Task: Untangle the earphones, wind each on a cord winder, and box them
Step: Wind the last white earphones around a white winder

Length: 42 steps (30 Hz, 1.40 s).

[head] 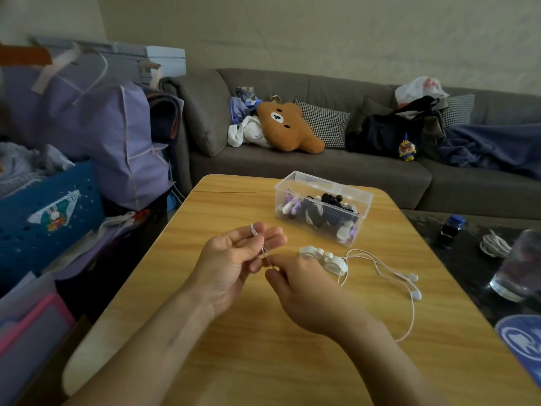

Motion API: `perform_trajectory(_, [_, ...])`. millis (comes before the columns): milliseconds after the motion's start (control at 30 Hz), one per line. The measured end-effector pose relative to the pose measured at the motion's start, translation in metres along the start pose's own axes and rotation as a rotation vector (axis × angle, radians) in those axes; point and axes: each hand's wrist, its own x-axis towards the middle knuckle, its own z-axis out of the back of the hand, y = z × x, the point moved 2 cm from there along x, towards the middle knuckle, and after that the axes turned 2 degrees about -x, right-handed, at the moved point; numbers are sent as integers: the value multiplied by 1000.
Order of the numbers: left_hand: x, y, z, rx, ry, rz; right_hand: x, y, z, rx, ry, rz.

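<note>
Head view: two hands over the table (pixel 234 347). Left hand (pixel 234 259) pinches the plug end of one white earphone cable (pixel 380 263); right hand (pixel 304 291) pinches the cord just below. One white cord winder (pixel 325 257) lies beside one clear box (pixel 323 208) holding wound earphones. No legible writing.

The room was dim and evenly lit, with soft, flat light that gave a muted, slightly greenish cast and left only faint shadows under the forearms on the wooden table (pixel 292 361). The wide-angle lens bent the sofa (pixel 322 165) and the table edges into curves, and the picture darkened and smeared toward the left edge, where the stacked bags (pixel 87 127) looked blurred. No strong glare showed; the clear box (pixel 363 200) caught only weak highlights along its rim.
</note>
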Motion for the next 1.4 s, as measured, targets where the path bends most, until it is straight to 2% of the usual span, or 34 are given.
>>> perform_trajectory(167, [-1,2,-2,200,76,-47,-3,4,-3,-68,55,-19])
perform_trajectory(300, [-3,5,-2,556,96,-152,-4,7,7,-99,-13,11])
perform_trajectory(467, [-12,11,-10,775,180,-151,-8,3,21,57,-99,113])
perform_trajectory(633, [-16,15,-12,1056,241,-142,-11,-7,36,60,-100,94])
perform_trajectory(767, [-20,5,-19,1095,262,-106,-11,-6,36,59,-130,75])
perform_trajectory(900, [-15,2,-4,1165,212,-71,-10,-13,39,85,-187,-8])
perform_trajectory(1067, [-11,-8,1,825,237,41,-12,-23,44,225,-225,-98])
perform_trajectory(1133, [-9,-10,7,718,181,50,-12,-25,44,237,-229,-111])
perform_trajectory(1300, [-4,-6,21,662,163,252,-12,-24,45,293,-389,-89])
perform_trajectory(1400, [-5,-7,24,694,283,345,-12,-22,43,285,-433,-67])
